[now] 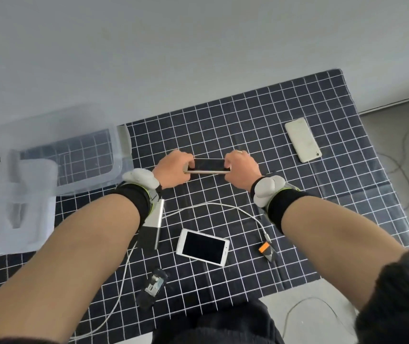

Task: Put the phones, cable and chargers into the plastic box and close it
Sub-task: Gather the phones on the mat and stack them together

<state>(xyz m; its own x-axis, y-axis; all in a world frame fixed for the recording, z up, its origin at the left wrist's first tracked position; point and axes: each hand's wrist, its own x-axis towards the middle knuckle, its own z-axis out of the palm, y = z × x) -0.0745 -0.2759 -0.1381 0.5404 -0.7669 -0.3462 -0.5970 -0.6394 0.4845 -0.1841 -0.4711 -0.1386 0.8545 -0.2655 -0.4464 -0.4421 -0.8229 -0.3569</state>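
The left hand and the right hand pinch the ends of a phone above the cloth, so it may slip before reaching the box.

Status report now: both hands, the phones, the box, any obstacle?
Left hand and right hand grip one phone by its ends. Plastic box open, nothing inside, lid beside it. Two phones, cable on cloth. Path clear.
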